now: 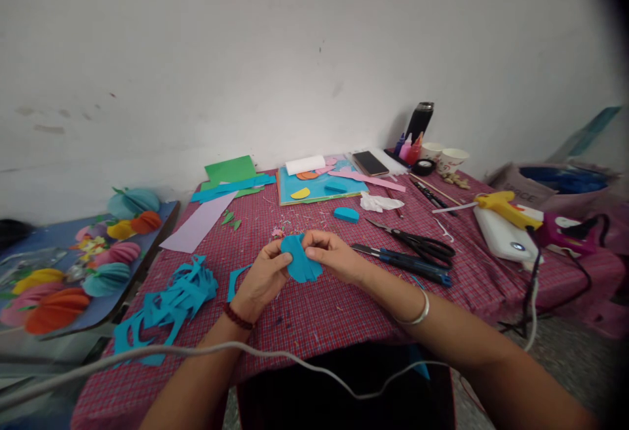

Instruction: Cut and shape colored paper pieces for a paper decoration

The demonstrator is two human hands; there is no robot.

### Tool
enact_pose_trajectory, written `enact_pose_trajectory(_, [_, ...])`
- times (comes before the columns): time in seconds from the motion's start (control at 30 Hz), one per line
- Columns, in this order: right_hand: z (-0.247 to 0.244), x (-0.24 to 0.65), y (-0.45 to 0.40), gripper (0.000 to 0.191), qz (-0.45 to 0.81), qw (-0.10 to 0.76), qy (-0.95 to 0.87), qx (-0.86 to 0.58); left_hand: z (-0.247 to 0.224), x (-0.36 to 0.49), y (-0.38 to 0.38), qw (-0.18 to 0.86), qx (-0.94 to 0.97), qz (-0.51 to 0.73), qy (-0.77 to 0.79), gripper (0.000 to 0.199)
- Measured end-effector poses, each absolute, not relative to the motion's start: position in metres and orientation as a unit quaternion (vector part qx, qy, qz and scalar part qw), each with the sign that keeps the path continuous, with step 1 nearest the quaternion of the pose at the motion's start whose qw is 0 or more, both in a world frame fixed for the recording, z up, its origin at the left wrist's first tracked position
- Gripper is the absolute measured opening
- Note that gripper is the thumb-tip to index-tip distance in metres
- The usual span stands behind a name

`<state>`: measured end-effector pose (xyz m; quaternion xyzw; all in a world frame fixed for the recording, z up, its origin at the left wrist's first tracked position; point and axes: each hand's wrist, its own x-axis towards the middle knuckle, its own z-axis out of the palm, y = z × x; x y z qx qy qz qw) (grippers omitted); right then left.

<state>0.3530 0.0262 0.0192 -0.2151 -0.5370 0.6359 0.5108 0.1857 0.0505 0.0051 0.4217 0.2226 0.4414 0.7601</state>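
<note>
Between my two hands is a small stack of blue paper circles [301,261], held just above the checked tablecloth. My left hand [268,269] pinches its left edge, thumb in front. On the other side, the thumb and fingers of my right hand [330,253] close on its upper right part, where the layers look folded or bent. A blue folded half-circle stack [346,214] lies beyond my right hand. Close to my left wrist is a blue paper offcut with a round cut-out [238,282]. The fingertips behind the paper are hidden.
Scissors [422,243] and a blue box cutter [407,265] lie right of my hands. A yellow hot glue gun [506,206] rests farther right. Blue paper scraps [181,299] are heaped at left. A white cable [289,354] crosses in front. Paper pumpkins [113,279] sit on a side table.
</note>
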Motion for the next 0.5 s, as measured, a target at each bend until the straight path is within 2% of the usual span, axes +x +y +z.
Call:
enact_pose_trajectory(0.17, [0.0196,0.3536,0.0263,0.035,0.64,0.506,-0.537,-0.214,0.005,0.1855,0.0511,0.759,0.427,0.439,0.221,0.024])
enact_pose_trajectory(0.5, [0.0229,0.3544,0.0236,0.031,0.651,0.498,-0.529,-0.221,0.0055,0.186,0.0507,0.761,0.426,0.437,0.219,0.024])
